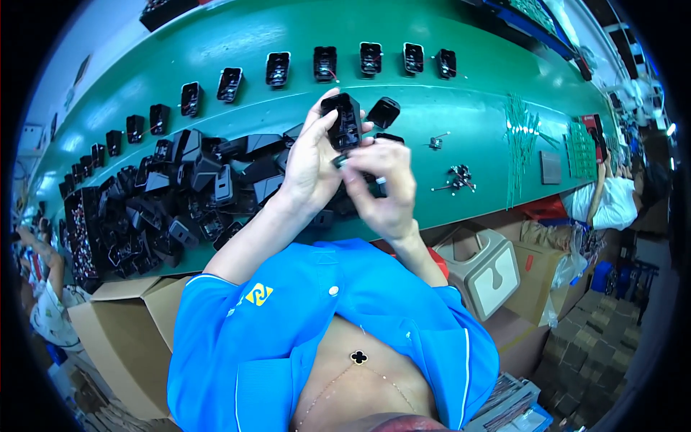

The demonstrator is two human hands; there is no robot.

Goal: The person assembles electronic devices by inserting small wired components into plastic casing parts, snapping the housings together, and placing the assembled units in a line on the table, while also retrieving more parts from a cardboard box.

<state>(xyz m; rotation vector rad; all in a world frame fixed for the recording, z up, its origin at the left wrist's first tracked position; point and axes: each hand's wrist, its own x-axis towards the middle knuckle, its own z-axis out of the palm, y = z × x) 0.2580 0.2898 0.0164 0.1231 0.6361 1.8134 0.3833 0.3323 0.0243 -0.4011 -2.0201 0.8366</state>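
My left hand (306, 167) grips a black plastic housing (343, 121), open side toward me, held up above the green table (461, 108). My right hand (381, 183) is just below and to the right of it, fingers pinched on a small dark part (340, 161) at the housing's lower edge. What else the right hand holds is hidden by its fingers. A loose black housing (384, 111) lies on the table just behind my hands.
A heap of black housings (180, 194) covers the table's left side. A row of single housings (324, 63) lines the far edge. Small wired parts (458, 177) and green strips (520, 137) lie to the right. Cardboard boxes (115, 317) and a grey stool (488, 268) stand below. Other people work at both sides.
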